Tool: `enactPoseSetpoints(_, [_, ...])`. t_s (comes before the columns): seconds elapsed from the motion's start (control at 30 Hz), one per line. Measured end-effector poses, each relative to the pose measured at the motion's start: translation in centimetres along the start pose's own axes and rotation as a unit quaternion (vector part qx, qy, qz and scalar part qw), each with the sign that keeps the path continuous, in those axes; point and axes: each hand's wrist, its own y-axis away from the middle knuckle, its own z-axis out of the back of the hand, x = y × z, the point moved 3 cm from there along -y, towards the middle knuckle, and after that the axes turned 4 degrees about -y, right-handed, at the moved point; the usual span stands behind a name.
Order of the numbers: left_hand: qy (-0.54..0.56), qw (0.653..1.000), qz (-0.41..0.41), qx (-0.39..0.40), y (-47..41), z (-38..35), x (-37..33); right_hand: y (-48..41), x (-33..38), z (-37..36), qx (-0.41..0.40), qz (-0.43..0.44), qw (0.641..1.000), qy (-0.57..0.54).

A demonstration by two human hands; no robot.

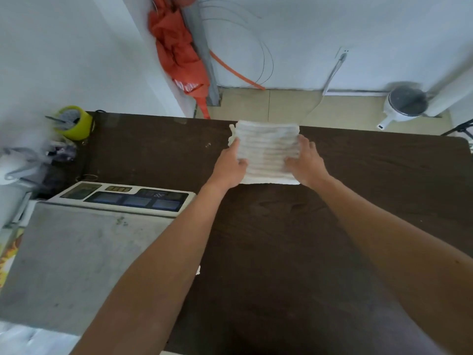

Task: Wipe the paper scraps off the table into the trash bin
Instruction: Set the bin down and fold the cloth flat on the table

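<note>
A folded white ribbed cloth (267, 149) lies on the dark brown table (358, 188), close to its far edge. My left hand (230, 167) grips the cloth's left side, thumb on top. My right hand (308, 162) presses on its right side, fingers curled over the edge. One small white paper scrap (197, 270) shows beside my left forearm. A tiny speck (208, 144) lies left of the cloth. The white trash bin (405, 105) with a dark liner stands on the floor beyond the table, at the right.
A weighing scale (102, 226) with a steel platform and keypad fills the table's left part. A yellow tape roll (74, 121) and clutter sit at the far left corner. An orange umbrella (179, 52) leans in the wall corner. Tan floor lies beyond the table.
</note>
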Motion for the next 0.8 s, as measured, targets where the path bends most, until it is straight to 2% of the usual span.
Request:
enactPoseSetpoints(0.2, [-0.074, 0.997, -0.034, 0.013, -1.6, 0.4, -0.6, -0.9, 0.3, -1.0, 0.012, 0.044, 0.993, 0.106])
enactPoseSetpoints(0.4, [-0.154, 0.987, -0.054, 0.005, -0.5, -2.0, 1.8, 0.6, -1.2, -2.1, -0.052, 0.096, 0.987, 0.122])
enactPoseSetpoints(0.63, [-0.134, 0.989, -0.060, -0.022, 2.9, -4.3, 2.4, 3.9, -3.0, -3.6, -0.106, 0.094, 0.986, 0.091])
enactPoseSetpoints(0.8, [-0.082, 0.994, -0.062, -0.033, 3.8, -4.6, 2.8, 5.1, -3.3, -4.8, -0.118, 0.071, 0.986, 0.092])
